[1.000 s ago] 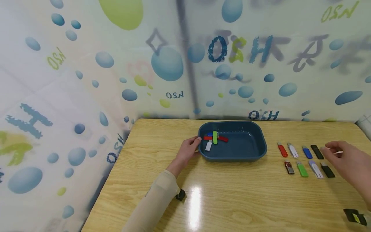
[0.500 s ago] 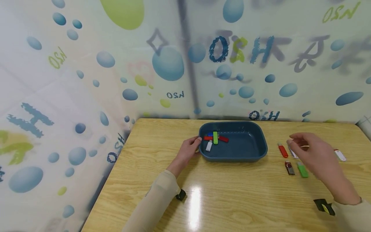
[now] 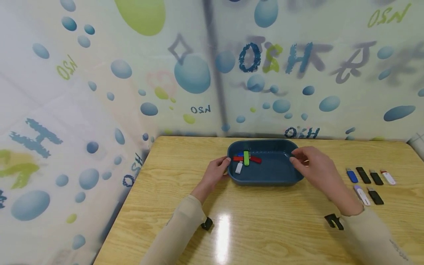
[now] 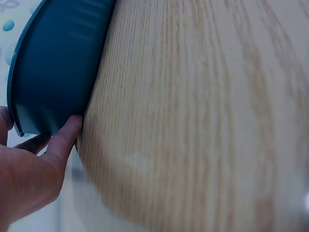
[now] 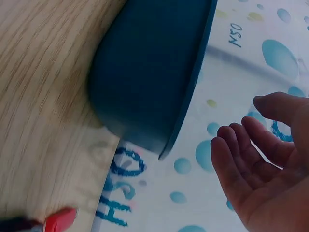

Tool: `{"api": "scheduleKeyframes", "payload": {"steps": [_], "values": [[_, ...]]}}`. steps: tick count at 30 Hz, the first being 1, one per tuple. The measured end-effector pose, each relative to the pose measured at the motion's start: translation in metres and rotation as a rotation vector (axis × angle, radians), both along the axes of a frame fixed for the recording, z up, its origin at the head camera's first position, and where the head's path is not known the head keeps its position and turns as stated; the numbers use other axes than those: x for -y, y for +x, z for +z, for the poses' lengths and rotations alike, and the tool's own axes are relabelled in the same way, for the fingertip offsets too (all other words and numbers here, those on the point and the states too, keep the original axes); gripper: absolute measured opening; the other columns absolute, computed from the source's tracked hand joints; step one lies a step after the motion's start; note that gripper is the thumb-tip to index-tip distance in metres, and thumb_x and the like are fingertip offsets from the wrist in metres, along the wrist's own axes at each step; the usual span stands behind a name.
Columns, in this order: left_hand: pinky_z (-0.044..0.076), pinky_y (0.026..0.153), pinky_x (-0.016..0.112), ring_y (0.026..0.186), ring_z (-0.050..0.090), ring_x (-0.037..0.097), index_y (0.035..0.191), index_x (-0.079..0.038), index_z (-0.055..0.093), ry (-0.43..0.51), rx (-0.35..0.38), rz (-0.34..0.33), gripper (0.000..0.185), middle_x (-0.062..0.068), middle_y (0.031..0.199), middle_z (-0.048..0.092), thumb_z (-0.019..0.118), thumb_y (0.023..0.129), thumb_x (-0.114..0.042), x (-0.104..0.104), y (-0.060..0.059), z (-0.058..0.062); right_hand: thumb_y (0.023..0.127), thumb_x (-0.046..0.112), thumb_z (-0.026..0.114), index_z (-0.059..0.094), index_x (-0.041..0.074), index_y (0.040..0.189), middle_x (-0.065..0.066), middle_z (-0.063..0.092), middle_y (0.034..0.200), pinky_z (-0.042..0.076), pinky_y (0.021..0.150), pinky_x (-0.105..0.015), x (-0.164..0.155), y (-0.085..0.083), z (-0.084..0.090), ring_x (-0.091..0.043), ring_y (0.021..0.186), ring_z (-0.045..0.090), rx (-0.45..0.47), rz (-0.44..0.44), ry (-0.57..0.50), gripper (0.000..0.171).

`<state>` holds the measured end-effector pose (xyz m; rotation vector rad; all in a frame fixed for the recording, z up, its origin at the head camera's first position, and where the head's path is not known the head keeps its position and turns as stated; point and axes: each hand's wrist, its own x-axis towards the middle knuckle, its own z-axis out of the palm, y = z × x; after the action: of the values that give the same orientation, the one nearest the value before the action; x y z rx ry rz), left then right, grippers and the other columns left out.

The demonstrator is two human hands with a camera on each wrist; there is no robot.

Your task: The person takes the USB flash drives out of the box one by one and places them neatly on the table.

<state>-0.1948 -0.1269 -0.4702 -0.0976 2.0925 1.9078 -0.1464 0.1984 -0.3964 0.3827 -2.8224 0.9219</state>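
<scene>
A dark blue plastic basin (image 3: 275, 173) sits on the table, with several USB sticks at its left end: a green USB stick (image 3: 246, 158) lies across a red one, beside a white USB stick (image 3: 239, 167). My left hand (image 3: 216, 171) holds the basin's left end, thumb at the rim and fingers against the outer wall (image 4: 58, 67). At the opposite end my right hand (image 3: 316, 167) hovers by the rim. In the right wrist view this hand (image 5: 270, 159) is apart from the basin, its fingers loosely bent with nothing between them.
To the right of my right hand lie several USB sticks in two rows, among them a blue USB stick (image 3: 352, 175), a black USB stick (image 3: 363, 175) and a lavender-and-white USB stick (image 3: 362, 195). A patterned curtain (image 3: 185, 121) hangs behind the wooden table (image 3: 265, 221).
My right hand has moved left from the rows of USB sticks to the basin's right rim, uncovering the sticks farther right. The left hand stays on the basin.
</scene>
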Motion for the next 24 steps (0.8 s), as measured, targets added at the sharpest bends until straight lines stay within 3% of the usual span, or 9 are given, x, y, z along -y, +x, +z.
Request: {"api": "scheduleKeyframes", "payload": {"steps": [15, 24], "values": [[0.057, 0.098, 0.044, 0.134, 0.056, 0.032, 0.152, -0.001, 0.049, -0.006, -0.010, -0.001, 0.051, 0.019, 0.150, 0.053, 0.050, 0.111, -0.031, 0.000, 0.001, 0.000, 0.102, 0.021, 0.067, 0.070, 0.001, 0.125, -0.017, 0.066, 0.119, 0.057, 0.085, -0.052, 0.051, -0.028, -0.015, -0.032, 0.103, 0.065, 0.070, 0.094, 0.080, 0.030], [0.057, 0.098, 0.044, 0.134, 0.055, 0.032, 0.152, -0.001, 0.050, 0.004, -0.014, -0.005, 0.051, 0.020, 0.150, 0.053, 0.049, 0.111, -0.031, 0.000, 0.001, 0.000, 0.100, 0.020, 0.070, 0.069, -0.001, 0.127, -0.019, 0.066, 0.121, 0.057, 0.084, -0.050, 0.075, -0.042, -0.027, -0.031, 0.101, 0.064, 0.112, 0.107, 0.117, 0.034]]}}
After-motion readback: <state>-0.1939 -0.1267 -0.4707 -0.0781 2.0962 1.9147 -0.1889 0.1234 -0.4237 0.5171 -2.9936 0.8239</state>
